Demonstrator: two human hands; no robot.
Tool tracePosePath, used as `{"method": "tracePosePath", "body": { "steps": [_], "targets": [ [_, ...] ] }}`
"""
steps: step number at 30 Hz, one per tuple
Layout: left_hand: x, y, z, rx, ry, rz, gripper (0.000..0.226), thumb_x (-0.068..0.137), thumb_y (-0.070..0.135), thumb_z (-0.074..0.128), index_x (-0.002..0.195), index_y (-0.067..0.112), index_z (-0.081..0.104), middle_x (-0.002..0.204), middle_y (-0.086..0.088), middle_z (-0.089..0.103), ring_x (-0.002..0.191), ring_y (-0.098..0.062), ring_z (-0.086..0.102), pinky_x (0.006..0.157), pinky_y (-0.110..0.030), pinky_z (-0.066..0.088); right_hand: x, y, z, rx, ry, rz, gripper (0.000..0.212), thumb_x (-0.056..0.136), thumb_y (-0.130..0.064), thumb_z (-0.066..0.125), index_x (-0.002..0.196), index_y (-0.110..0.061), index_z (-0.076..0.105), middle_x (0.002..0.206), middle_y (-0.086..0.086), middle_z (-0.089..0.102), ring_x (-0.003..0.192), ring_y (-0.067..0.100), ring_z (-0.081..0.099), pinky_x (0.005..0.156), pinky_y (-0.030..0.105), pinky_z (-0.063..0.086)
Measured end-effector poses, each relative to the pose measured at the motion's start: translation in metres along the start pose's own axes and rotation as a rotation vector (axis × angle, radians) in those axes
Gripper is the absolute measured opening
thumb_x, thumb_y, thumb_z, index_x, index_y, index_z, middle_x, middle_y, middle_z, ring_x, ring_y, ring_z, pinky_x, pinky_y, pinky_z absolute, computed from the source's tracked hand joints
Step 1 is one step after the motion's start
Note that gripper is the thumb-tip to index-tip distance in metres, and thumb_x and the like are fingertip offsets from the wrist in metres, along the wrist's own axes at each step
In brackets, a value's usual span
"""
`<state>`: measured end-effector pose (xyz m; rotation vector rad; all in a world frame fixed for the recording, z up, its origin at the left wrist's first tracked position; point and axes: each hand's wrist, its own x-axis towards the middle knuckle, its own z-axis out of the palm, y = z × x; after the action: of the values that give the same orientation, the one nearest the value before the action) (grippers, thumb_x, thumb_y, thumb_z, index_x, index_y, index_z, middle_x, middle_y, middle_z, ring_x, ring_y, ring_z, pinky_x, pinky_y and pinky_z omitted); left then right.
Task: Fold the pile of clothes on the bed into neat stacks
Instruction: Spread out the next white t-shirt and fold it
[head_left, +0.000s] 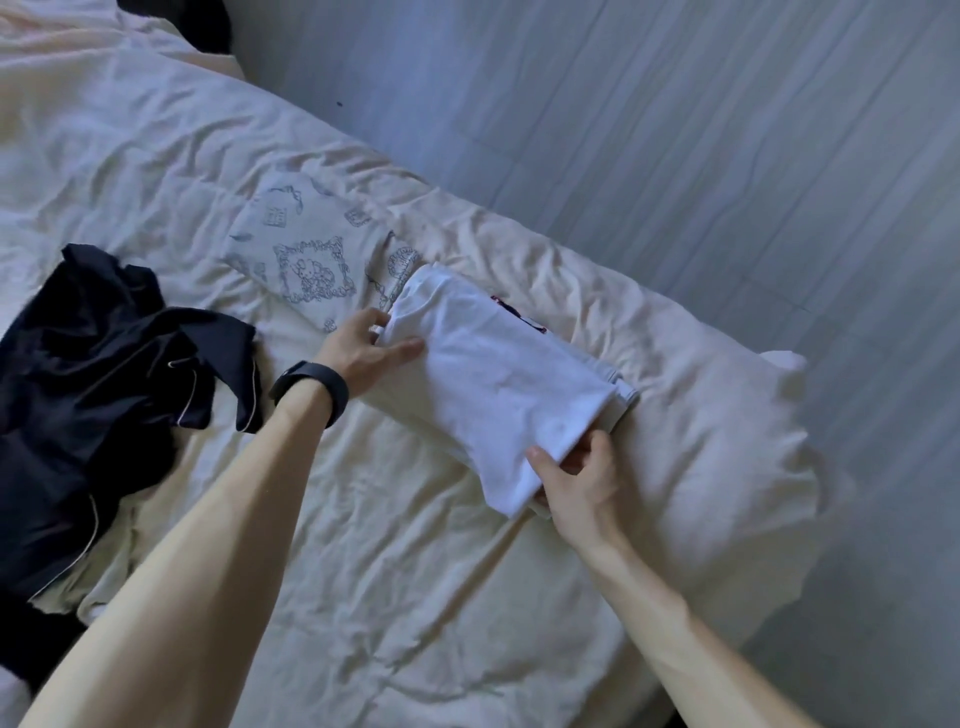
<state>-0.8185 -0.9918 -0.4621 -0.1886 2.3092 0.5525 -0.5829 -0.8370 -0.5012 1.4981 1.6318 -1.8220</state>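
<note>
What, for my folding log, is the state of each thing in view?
white garment: folded, held at both ends
dark garment: crumpled, not yet folded
left hand: grips white garment's far end
right hand: pinches its near end
printed cloth: lying flat

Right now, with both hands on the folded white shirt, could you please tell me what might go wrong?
1. The left hand and right hand grip only the ends of the white shirt; if it is lifted, the middle could sag and the layers come undone.
2. The shirt lies near the edge of the blanket, so a push could send it to the floor.
3. The blanket is rumpled, so the stack may sit crooked.
</note>
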Motion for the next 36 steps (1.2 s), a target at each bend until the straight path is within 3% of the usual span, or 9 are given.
{"method": "tracePosePath", "body": {
  "steps": [6, 9, 12, 19, 21, 23, 26, 30, 36],
  "targets": [
    [0.002, -0.008, 0.013, 0.06, 0.112, 0.039, 0.046, 0.075, 0.041, 0.084, 0.106, 0.022, 0.056, 0.103, -0.012, 0.064, 0.099, -0.034, 0.064, 0.086, -0.046, 0.053, -0.003, 0.0, 0.0, -0.007, 0.013, -0.021, 0.032, 0.086, -0.025, 0.08, 0.103, -0.014, 0.054, 0.101, 0.005, 0.071, 0.098, 0.029, 0.069, 0.087, 0.052, 0.056],
    [-0.002, -0.013, 0.027, 0.121, 0.264, 0.052, 0.06, 0.075, 0.04, 0.083, 0.124, 0.021, 0.055, 0.12, -0.012, 0.052, 0.111, -0.03, 0.056, 0.1, -0.041, 0.045, 0.003, -0.001, -0.005, -0.082, 0.049, -0.05, 0.031, 0.085, -0.026, 0.08, 0.1, -0.017, 0.055, 0.09, -0.007, 0.068, 0.091, 0.025, 0.069, 0.083, 0.042, 0.055],
    [-0.01, -0.018, 0.037, 0.039, 0.283, -0.009, 0.07, 0.08, 0.043, 0.08, 0.138, 0.018, 0.049, 0.138, -0.014, 0.043, 0.127, -0.03, 0.048, 0.11, -0.038, 0.039, 0.007, -0.002, -0.01, -0.129, 0.05, -0.047, 0.03, 0.085, -0.027, 0.08, 0.099, -0.018, 0.055, 0.085, -0.013, 0.064, 0.087, 0.022, 0.068, 0.08, 0.037, 0.053],
    [-0.016, -0.025, 0.034, 0.138, 0.308, 0.084, 0.072, 0.085, 0.049, 0.072, 0.145, 0.019, 0.044, 0.143, -0.013, 0.045, 0.131, -0.029, 0.046, 0.107, -0.037, 0.037, 0.002, -0.003, -0.014, -0.154, 0.062, -0.08, 0.036, 0.083, -0.029, 0.082, 0.103, -0.018, 0.053, 0.089, -0.008, 0.066, 0.091, 0.025, 0.068, 0.083, 0.043, 0.054],
    [-0.02, -0.024, 0.035, 0.33, 0.419, 0.163, 0.075, 0.087, 0.058, 0.063, 0.149, 0.026, 0.037, 0.148, -0.011, 0.039, 0.133, -0.03, 0.042, 0.108, -0.043, 0.037, -0.005, -0.004, -0.013, -0.204, 0.189, -0.231, 0.045, 0.082, -0.03, 0.081, 0.112, -0.013, 0.052, 0.1, 0.002, 0.064, 0.099, 0.03, 0.063, 0.086, 0.048, 0.052],
    [-0.028, -0.019, 0.043, 0.506, 0.556, 0.392, 0.072, 0.089, 0.059, 0.055, 0.15, 0.026, 0.038, 0.154, -0.009, 0.036, 0.136, -0.03, 0.037, 0.11, -0.049, 0.033, -0.012, -0.005, -0.009, -0.356, 0.368, -0.544, 0.05, 0.086, -0.033, 0.075, 0.122, -0.005, 0.054, 0.119, 0.014, 0.058, 0.111, 0.035, 0.055, 0.092, 0.049, 0.048],
    [-0.027, -0.009, 0.064, 0.719, 0.495, 0.807, 0.062, 0.096, 0.049, 0.048, 0.153, 0.026, 0.038, 0.161, -0.005, 0.031, 0.148, -0.024, 0.027, 0.118, -0.052, 0.022, -0.011, -0.014, 0.009, -0.633, 0.377, -0.945, 0.052, 0.09, -0.035, 0.064, 0.133, -0.006, 0.058, 0.145, 0.015, 0.051, 0.134, 0.034, 0.047, 0.104, 0.049, 0.038],
    [-0.002, -0.007, 0.07, 0.852, 0.26, 0.902, 0.06, 0.102, 0.05, 0.029, 0.158, 0.028, 0.026, 0.165, -0.002, 0.019, 0.153, -0.024, 0.014, 0.121, -0.054, 0.005, 0.023, -0.024, 0.038, -0.965, 0.199, -1.004, 0.076, 0.089, -0.047, 0.062, 0.153, -0.01, 0.044, 0.164, 0.012, 0.031, 0.154, 0.027, 0.025, 0.123, 0.057, 0.01],
    [0.028, -0.027, 0.084, 0.82, 0.253, 0.906, 0.067, 0.097, 0.064, 0.027, 0.158, 0.036, 0.022, 0.166, 0.0, 0.013, 0.154, -0.028, 0.006, 0.122, -0.055, -0.003, 0.072, 0.018, 0.017, -1.176, 0.175, -1.127, 0.097, 0.087, -0.081, 0.047, 0.16, -0.02, 0.031, 0.169, 0.012, 0.019, 0.156, 0.035, 0.014, 0.122, 0.063, 0.01]
  ]
}}
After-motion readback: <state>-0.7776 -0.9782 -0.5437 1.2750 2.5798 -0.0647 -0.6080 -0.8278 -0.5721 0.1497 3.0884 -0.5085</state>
